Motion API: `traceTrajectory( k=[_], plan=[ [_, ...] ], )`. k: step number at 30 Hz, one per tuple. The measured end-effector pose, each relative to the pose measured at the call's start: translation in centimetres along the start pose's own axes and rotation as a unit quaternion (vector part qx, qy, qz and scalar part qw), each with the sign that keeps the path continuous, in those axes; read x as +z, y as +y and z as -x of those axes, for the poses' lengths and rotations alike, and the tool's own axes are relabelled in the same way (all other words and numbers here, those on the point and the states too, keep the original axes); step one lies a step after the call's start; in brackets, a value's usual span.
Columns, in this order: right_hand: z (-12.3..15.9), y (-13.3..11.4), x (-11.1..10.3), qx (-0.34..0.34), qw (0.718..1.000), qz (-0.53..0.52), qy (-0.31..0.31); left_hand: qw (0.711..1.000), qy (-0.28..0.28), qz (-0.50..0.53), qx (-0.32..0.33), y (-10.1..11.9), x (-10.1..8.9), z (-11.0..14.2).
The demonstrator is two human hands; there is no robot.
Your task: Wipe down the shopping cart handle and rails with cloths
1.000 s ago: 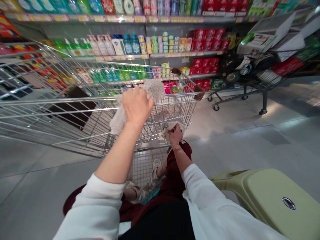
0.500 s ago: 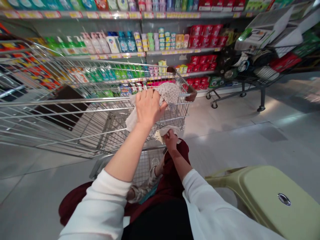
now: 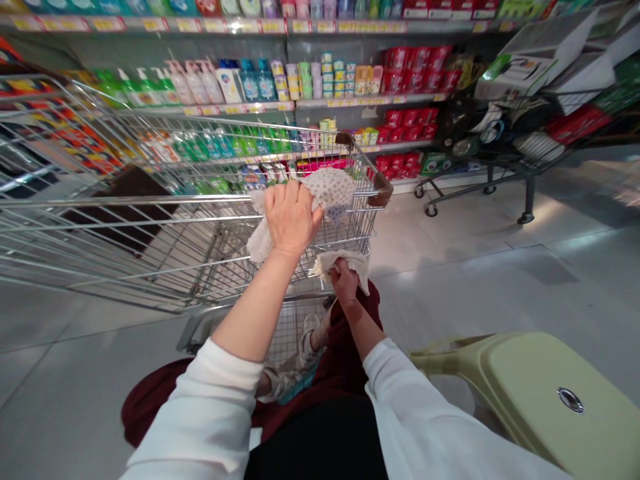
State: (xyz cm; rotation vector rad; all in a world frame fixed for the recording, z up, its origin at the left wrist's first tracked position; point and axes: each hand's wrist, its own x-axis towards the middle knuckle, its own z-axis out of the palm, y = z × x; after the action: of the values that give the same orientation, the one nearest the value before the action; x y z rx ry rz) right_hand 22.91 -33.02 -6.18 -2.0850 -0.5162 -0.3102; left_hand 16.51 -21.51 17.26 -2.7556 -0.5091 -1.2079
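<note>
A metal shopping cart (image 3: 220,199) stands in front of me, its wire basket reaching off to the left. My left hand (image 3: 290,217) is closed over the basket's upper side rail with a pale dotted cloth (image 3: 329,190) under it; the cloth sticks out on both sides of the fingers. Lower and to the right, my right hand (image 3: 344,279) pinches a second, cream-white cloth (image 3: 356,265) against the lower wires near the basket's corner. A brown plastic corner piece (image 3: 382,191) caps the rail's right end.
Shelves of bottles and boxes (image 3: 250,80) line the back. A dark cart (image 3: 480,180) loaded with boxes and goods stands at the upper right. A pale green plastic stool (image 3: 545,380) is at the lower right. My shoes (image 3: 310,327) are by the cart's lower rack (image 3: 285,333).
My left hand and its dotted cloth have slid slightly left along the rail. The cloth in my right hand has spread a little to the right; that hand has hardly moved.
</note>
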Motion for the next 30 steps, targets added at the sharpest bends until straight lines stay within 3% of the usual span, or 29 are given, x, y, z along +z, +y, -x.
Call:
traceTrajectory(
  k=[9, 17, 23, 30],
  plan=[
    [-2.4, 0.5, -3.3, 0.026, 0.993, 0.006, 0.115, 0.999, -0.029, 0.017, -0.01, 0.2, -0.5, 0.1],
    [-2.0, 2.3, -2.4, 0.057, 0.995, 0.015, 0.075, 0.999, 0.002, 0.047, -0.001, 0.2, -0.3, 0.0],
    [-2.0, 2.6, -2.4, 0.075, 0.992, -0.039, 0.088, 0.999, 0.002, 0.034, 0.004, 0.0, -0.3, 0.0],
    [-5.7, 1.4, -5.3, 0.096, 0.97, -0.098, 0.203, 1.0, -0.008, 0.018, 0.005, 0.2, -0.3, 0.1]
  ],
)
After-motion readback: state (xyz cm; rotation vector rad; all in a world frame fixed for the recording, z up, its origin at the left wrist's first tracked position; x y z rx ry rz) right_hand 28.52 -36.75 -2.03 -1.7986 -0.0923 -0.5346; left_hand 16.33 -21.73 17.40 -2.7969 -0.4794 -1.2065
